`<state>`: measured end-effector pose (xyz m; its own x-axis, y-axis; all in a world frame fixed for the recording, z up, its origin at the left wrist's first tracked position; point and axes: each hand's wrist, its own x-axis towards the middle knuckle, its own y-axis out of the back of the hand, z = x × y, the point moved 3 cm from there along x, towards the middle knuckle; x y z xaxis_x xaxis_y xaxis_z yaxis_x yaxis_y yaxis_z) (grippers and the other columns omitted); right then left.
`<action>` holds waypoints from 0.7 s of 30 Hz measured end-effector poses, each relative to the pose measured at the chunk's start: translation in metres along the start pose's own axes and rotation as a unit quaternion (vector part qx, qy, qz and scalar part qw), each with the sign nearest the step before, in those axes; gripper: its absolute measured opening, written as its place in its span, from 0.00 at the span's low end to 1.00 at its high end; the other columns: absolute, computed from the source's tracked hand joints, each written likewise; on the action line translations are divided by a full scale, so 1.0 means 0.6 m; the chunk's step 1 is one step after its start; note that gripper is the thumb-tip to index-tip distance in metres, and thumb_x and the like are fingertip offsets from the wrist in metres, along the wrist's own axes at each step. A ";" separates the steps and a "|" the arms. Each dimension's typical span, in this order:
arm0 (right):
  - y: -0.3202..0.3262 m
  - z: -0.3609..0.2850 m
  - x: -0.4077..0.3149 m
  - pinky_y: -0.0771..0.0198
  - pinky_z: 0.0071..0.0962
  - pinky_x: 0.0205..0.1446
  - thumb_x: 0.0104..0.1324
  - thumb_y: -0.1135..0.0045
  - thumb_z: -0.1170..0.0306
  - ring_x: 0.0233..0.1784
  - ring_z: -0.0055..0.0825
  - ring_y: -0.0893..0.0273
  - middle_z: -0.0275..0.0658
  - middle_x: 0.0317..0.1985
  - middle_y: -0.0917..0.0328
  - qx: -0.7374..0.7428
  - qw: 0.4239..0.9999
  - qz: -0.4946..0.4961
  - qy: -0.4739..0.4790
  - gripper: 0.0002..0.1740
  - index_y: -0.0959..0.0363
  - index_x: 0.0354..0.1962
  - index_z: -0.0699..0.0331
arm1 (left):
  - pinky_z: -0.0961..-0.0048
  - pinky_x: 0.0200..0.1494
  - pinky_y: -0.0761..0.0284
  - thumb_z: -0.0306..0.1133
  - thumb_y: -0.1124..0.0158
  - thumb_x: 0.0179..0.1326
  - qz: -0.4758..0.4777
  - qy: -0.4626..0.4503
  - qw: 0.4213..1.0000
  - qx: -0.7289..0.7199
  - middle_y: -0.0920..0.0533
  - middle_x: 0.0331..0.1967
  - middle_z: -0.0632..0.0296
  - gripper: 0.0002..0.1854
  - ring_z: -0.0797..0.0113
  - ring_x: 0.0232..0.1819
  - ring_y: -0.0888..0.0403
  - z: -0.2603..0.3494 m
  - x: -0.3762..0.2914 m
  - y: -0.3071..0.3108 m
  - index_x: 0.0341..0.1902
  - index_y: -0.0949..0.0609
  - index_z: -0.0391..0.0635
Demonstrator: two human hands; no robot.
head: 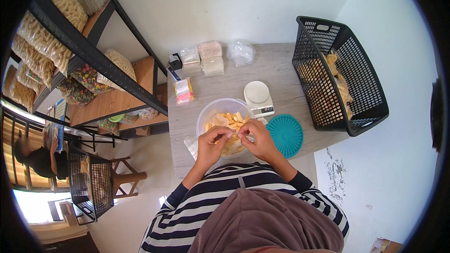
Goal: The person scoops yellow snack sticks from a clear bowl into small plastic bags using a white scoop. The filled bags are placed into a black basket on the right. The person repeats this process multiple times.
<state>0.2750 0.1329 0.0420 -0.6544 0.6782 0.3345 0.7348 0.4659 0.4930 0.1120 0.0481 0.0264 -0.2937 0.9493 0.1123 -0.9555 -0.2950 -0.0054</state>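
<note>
My left hand [212, 144] and my right hand [259, 142] meet over a round translucent plastic tub [203, 112]. Thumbs and forefingers of both pinch the edge of a clear plastic bag [235, 144]. How much the bag holds is hard to tell against the pale yellow snack sticks [230, 117] in the tub. Just behind the tub is a white digital kitchen scale [256, 93], its platform bare. A ribbed teal lid [285, 136] lies flat to the right, near my right wrist. Some clear plastic [191, 146] lies by the tub's left side.
Packs of plastic bags [212, 58] line the table's back by the wall. A black perforated crate [365, 77] with bagged snacks stands at right. Shelving [105, 110] with snack bags rises at left. Farther off, a person [42, 158] is beside another crate [91, 182] and a stool [128, 177].
</note>
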 end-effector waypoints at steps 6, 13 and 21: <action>-0.008 0.004 -0.004 0.35 0.37 0.49 0.59 0.38 0.73 0.41 0.41 0.26 0.42 0.36 0.25 0.012 1.000 -0.006 -0.006 0.09 0.28 0.37 0.63 | 0.75 0.50 0.21 0.21 0.36 0.66 0.014 -0.018 0.999 0.040 0.14 0.43 0.55 0.03 0.70 0.45 0.17 -0.002 -0.003 -0.004 0.41 0.16 0.35; -0.006 -0.001 -0.003 0.36 0.39 0.49 0.60 0.39 0.72 0.42 0.42 0.26 0.42 0.36 0.26 0.016 1.000 -0.006 0.012 0.09 0.29 0.37 0.62 | 0.76 0.45 0.21 0.20 0.35 0.64 0.010 -0.053 0.993 0.105 0.14 0.41 0.56 0.03 0.72 0.42 0.17 0.011 -0.003 -0.012 0.41 0.17 0.36; -0.008 -0.012 0.000 0.36 0.39 0.47 0.65 0.39 0.70 0.41 0.43 0.29 0.43 0.35 0.27 0.020 0.999 0.020 0.031 0.08 0.29 0.37 0.63 | 0.75 0.46 0.20 0.17 0.37 0.63 0.044 -0.067 0.993 0.092 0.15 0.38 0.56 0.04 0.70 0.41 0.17 0.018 -0.002 -0.012 0.40 0.18 0.35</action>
<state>0.2700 0.1266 0.0453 -0.6329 0.6615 0.4023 0.7665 0.4622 0.4460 0.1193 0.0477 0.0372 -0.3582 0.8995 0.2501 -0.9013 -0.4031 0.1587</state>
